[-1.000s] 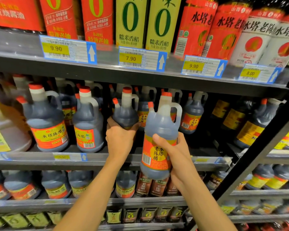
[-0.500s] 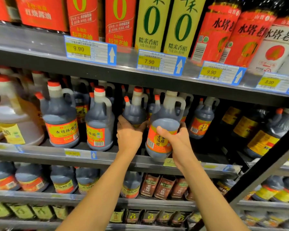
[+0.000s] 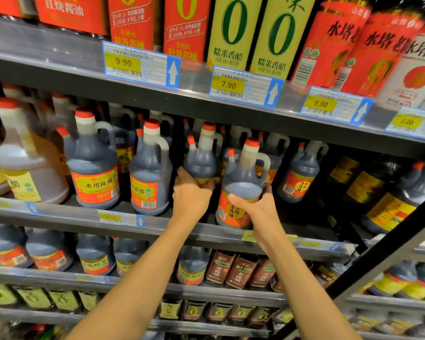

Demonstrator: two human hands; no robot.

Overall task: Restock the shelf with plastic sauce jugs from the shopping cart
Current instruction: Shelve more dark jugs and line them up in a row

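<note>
Head view, left to right: two dark jugs (image 3: 93, 165) stand on the middle shelf (image 3: 59, 214); my left hand (image 3: 190, 196) grips a rear jug (image 3: 201, 159); my right hand (image 3: 257, 208) clasps the front jug (image 3: 242, 190), its base at the shelf's front edge.

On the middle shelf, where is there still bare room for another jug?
Bare shelf shows right of the jug in the right hand, before the yellow-labelled bottles. A narrower strip lies between that jug and the front jug, where the left hand reaches. Further left, jugs stand crowded.
</note>
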